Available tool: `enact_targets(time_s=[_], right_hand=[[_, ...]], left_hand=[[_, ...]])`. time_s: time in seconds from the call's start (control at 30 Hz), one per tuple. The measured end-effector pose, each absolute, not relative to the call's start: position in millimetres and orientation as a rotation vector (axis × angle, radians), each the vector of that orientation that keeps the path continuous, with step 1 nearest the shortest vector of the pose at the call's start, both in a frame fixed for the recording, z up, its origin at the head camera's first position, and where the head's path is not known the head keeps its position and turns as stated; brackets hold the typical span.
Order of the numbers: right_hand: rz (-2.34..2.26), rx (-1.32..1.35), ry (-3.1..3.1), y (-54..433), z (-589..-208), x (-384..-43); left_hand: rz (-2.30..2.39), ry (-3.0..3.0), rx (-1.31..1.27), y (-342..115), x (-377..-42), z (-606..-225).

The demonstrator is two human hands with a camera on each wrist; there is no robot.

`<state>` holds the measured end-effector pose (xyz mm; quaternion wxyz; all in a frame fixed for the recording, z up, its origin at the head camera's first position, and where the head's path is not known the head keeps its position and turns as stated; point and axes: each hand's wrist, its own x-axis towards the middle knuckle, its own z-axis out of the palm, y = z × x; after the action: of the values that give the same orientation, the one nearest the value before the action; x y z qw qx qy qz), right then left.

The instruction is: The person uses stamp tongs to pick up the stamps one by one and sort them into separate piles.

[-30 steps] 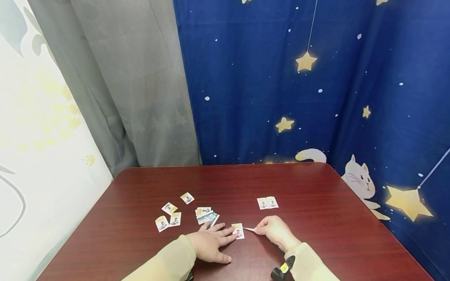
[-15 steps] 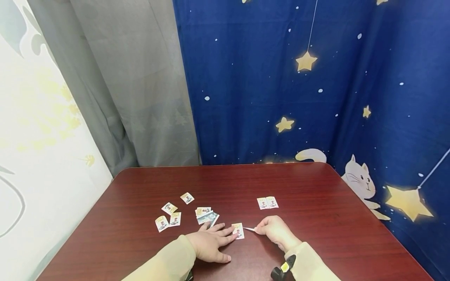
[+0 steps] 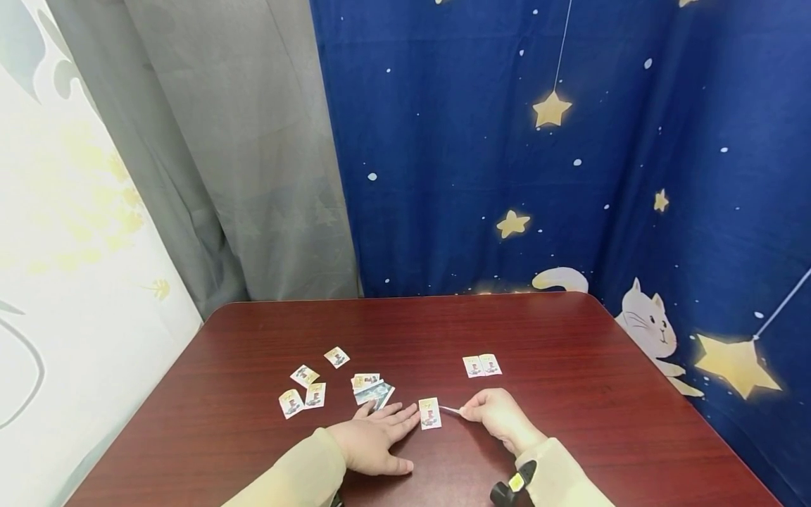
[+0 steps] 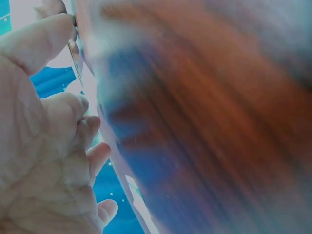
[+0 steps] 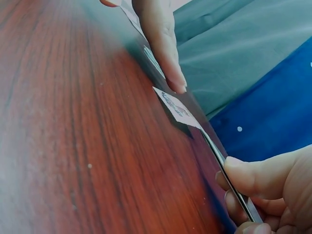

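In the head view my right hand (image 3: pixel 500 417) pinches a pair of slim tweezers (image 5: pixel 214 150) between thumb and fingers. At the tweezers' tip is a small white-bordered stamp (image 3: pixel 430 413) with a coloured picture. The right wrist view shows this stamp tilted up, raised off the tabletop at least in part. My left hand (image 3: pixel 372 439) lies palm down, fingers spread, its fingertips just left of the stamp. Whether a fingertip touches the stamp's edge is unclear. Right behind the left fingers lies a small overlapping pile of stamps (image 3: pixel 374 391), including a bluish one.
Several loose stamps (image 3: pixel 315 396) are scattered on the left of the reddish-brown table (image 3: pixel 405 331). Two more stamps (image 3: pixel 481 365) lie side by side farther back on the right. Grey and blue curtains (image 3: pixel 456 176) hang behind the table's far edge.
The stamp at the tweezers has shifted slightly away from me and now shows whole, clear of the left fingers that overlapped it. My left hand has moved slightly left.
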<state>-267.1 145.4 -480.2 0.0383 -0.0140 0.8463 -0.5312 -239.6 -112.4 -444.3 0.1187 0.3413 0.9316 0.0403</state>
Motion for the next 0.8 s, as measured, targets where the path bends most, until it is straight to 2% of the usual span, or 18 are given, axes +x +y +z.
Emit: enact_targets(time_s=[0.53, 0.8], right_hand=[[-1.743, -0.068, 2.436, 163.3, -473.2, -270.2], [-1.711, -0.087, 2.474, 177.2, -469.8, -273.6]], left_hand=[[0.123, 2.832, 1.023, -134.7, -233.4, -442.5], [0.163, 2.897, 0.93, -147.2, -235.0, -445.4]])
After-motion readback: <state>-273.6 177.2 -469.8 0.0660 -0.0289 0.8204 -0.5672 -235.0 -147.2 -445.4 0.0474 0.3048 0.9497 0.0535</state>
